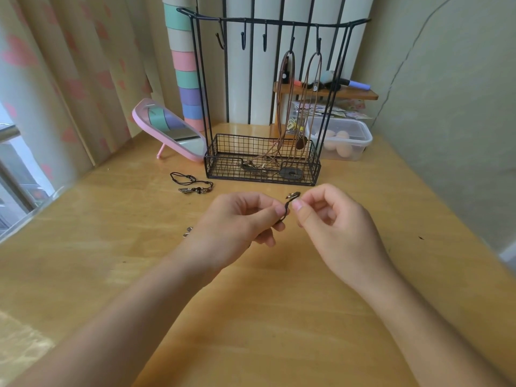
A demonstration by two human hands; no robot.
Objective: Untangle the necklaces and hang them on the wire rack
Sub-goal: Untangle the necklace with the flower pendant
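Both hands, fingers curled, pinch a dark cord.

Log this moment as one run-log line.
stage: untangling | left hand: pinches dark cord necklace | right hand: pinches same necklace | wire rack: two brown necklaces hung | table: another necklace lying

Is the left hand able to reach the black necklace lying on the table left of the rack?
Probably yes: the black necklace lies in the open just ahead of the left hand, nothing between. That hand's fingers pinch a dark cord, though, and would have to release it.
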